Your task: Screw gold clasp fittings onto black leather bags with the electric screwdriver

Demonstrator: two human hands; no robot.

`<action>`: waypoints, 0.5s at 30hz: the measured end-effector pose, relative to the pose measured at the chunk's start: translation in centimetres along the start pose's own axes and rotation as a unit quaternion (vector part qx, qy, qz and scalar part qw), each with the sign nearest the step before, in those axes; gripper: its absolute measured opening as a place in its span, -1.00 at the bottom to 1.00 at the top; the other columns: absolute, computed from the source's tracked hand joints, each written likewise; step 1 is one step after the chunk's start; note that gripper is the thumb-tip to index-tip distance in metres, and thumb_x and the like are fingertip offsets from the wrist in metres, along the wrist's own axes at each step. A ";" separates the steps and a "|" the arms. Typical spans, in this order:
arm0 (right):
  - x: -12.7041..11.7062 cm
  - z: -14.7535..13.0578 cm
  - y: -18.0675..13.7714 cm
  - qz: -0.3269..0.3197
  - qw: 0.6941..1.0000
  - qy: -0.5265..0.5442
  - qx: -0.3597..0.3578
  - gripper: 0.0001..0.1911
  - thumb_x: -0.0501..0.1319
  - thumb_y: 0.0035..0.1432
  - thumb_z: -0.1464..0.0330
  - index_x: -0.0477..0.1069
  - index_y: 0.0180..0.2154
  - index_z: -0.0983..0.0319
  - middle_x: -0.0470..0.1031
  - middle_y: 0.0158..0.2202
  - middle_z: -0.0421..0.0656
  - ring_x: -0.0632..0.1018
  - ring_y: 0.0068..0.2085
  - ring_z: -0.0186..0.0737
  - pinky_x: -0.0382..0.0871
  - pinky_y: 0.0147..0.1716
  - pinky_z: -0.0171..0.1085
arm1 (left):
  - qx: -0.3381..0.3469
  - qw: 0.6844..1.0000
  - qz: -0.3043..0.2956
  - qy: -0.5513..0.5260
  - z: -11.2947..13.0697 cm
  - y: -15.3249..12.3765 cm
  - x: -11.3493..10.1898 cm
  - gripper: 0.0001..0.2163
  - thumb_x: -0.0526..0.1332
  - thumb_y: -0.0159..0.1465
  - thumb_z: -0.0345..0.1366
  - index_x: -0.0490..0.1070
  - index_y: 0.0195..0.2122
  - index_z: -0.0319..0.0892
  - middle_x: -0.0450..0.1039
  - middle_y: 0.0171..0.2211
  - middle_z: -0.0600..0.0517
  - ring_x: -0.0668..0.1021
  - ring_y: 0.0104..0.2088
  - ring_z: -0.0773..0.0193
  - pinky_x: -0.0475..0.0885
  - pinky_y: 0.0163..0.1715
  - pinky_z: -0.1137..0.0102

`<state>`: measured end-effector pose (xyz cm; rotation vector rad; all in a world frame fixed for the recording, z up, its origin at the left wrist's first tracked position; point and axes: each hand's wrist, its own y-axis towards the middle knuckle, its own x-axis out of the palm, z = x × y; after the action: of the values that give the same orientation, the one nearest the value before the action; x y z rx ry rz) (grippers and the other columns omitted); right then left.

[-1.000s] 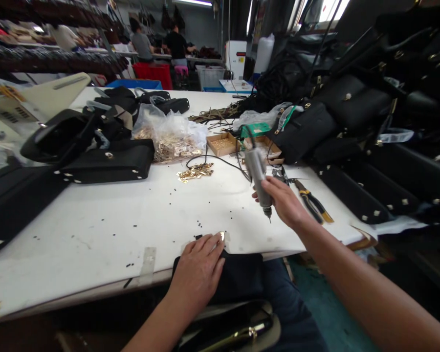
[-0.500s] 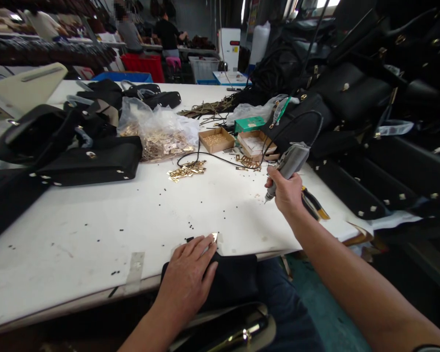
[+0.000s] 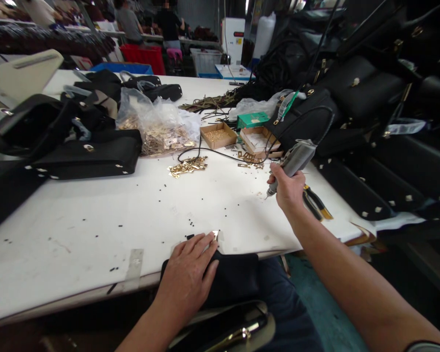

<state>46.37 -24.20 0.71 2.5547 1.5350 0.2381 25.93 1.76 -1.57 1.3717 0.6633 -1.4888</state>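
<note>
My right hand (image 3: pixel 290 188) grips a grey electric screwdriver (image 3: pixel 297 159), its bit pointing down at a few tiny gold screws (image 3: pixel 259 194) on the white tabletop. My left hand (image 3: pixel 190 266) lies flat, fingers stretched out, over a black leather bag (image 3: pixel 238 276) at the table's front edge. Its fingertips touch a shiny gold metal plate (image 3: pixel 215 235); part of the plate is hidden under them. On my lap, below the hand, sits a black piece with gold hardware (image 3: pixel 245 333). Black-and-yellow pliers (image 3: pixel 317 203) lie beside my right wrist.
Loose gold fittings (image 3: pixel 187 166) lie mid-table before a plastic bag of hardware (image 3: pixel 161 132). Behind are a cardboard tray of small gold parts (image 3: pixel 218 136) and a green box (image 3: pixel 252 120). Black handbags (image 3: pixel 91 154) stand left, more are piled right. A cable (image 3: pixel 220 154) crosses the table. People work beyond.
The view has shifted slightly. My right hand still holds the screwdriver low over the screws, its bit almost at the same spot. My left hand stays flat in place.
</note>
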 end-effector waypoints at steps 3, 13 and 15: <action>-0.1 -0.1 0.1 -0.010 1.000 -0.009 -0.004 -0.64 0.46 -0.04 0.12 0.42 -0.47 0.23 0.41 -0.66 -0.25 0.39 -0.66 -0.32 0.26 -0.73 -0.38 | 0.002 1.000 0.000 0.006 0.0 0.0 0.0 -0.64 0.15 0.37 -0.32 0.44 0.18 -0.10 0.43 0.26 -0.02 0.49 0.19 0.00 0.45 0.07 0.05; -0.1 0.6 0.3 0.005 1.000 -0.014 0.003 -0.62 0.46 -0.03 0.11 0.43 -0.48 0.24 0.42 -0.65 -0.23 0.40 -0.65 -0.33 0.25 -0.74 -0.39 | 0.001 1.000 0.005 -0.003 0.0 0.0 0.0 -0.65 0.17 0.37 -0.31 0.44 0.17 -0.11 0.44 0.25 0.00 0.48 0.19 -0.01 0.44 0.07 0.04; -0.1 0.1 0.2 0.007 1.000 -0.008 -0.002 -0.64 0.46 -0.03 0.13 0.43 -0.48 0.25 0.41 -0.65 -0.24 0.39 -0.65 -0.33 0.26 -0.74 -0.39 | 0.000 1.000 0.005 -0.007 0.0 0.0 0.1 -0.66 0.17 0.38 -0.30 0.44 0.17 -0.10 0.44 0.25 0.00 0.48 0.20 0.00 0.43 0.08 0.04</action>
<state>46.57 -24.35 0.63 2.5597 1.5093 0.2212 25.94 1.72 -1.68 1.3607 0.6477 -1.4893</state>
